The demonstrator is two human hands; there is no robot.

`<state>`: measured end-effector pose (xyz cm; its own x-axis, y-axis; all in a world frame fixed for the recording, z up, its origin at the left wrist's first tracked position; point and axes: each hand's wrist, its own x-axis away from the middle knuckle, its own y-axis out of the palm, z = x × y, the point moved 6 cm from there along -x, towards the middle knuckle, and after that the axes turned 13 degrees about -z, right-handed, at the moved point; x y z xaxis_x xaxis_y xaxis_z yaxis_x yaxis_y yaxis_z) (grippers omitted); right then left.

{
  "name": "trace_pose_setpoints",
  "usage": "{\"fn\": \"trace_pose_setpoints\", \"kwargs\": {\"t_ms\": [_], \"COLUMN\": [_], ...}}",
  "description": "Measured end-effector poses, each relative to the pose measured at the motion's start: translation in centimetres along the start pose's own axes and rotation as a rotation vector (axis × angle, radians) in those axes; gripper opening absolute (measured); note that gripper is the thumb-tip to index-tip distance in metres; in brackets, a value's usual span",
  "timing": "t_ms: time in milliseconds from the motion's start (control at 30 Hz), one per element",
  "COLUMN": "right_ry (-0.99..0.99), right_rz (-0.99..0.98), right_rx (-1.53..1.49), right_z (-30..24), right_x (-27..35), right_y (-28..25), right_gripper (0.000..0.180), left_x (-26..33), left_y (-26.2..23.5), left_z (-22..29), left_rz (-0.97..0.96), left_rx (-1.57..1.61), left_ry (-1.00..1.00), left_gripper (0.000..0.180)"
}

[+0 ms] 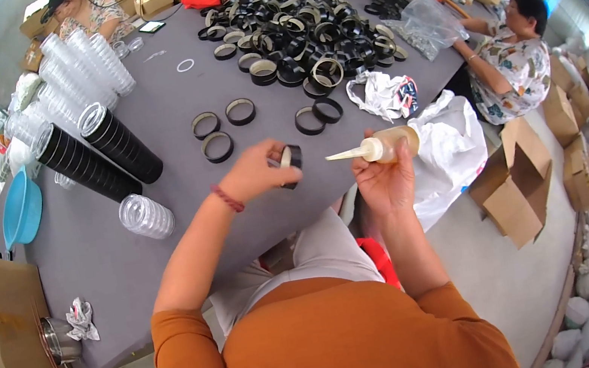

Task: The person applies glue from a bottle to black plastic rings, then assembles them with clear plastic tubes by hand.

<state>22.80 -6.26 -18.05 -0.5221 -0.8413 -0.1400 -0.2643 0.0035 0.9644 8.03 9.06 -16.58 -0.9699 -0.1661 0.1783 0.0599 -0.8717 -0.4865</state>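
Observation:
Between the fingers and thumb of my left hand (259,168) is a black ring (292,157) with a pale inner face, held on its side above the table's near edge. My right hand (387,181) grips a glue bottle (388,145) with a pale pointed nozzle, tilted level and aimed left toward the ring. A small gap separates the nozzle tip from the ring. Three loose black rings, one of them this ring (217,147), lie just beyond my left hand. Two more overlap near a black ring (309,121) beyond the bottle.
A large heap of black rings (287,33) covers the far table. Clear plastic cup stacks (58,82), black-banded stacks (121,145) and a blue basin (22,209) stand left. Crumpled white plastic (449,146) lies right. One person (509,68) sits right with a clear bag; another (98,15) is far left.

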Motion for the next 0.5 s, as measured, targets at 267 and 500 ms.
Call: {"fn": "trace_pose_setpoints", "kwargs": {"t_ms": [267, 500], "right_ry": [-0.503, -0.670], "right_rz": [-0.607, -1.137], "right_rx": [1.077, 1.420], "right_z": [-0.2, 2.3], "right_x": [2.6, 4.1], "right_y": [10.3, 16.5], "right_gripper": [0.074, 0.073], "left_x": [6.3, 8.6], "left_y": [2.5, 3.0], "left_z": [2.4, 4.8], "left_rz": [-0.068, -0.083], "left_rx": [1.458, 1.561], "left_ry": [0.117, 0.036], "left_gripper": [0.072, 0.079]}}
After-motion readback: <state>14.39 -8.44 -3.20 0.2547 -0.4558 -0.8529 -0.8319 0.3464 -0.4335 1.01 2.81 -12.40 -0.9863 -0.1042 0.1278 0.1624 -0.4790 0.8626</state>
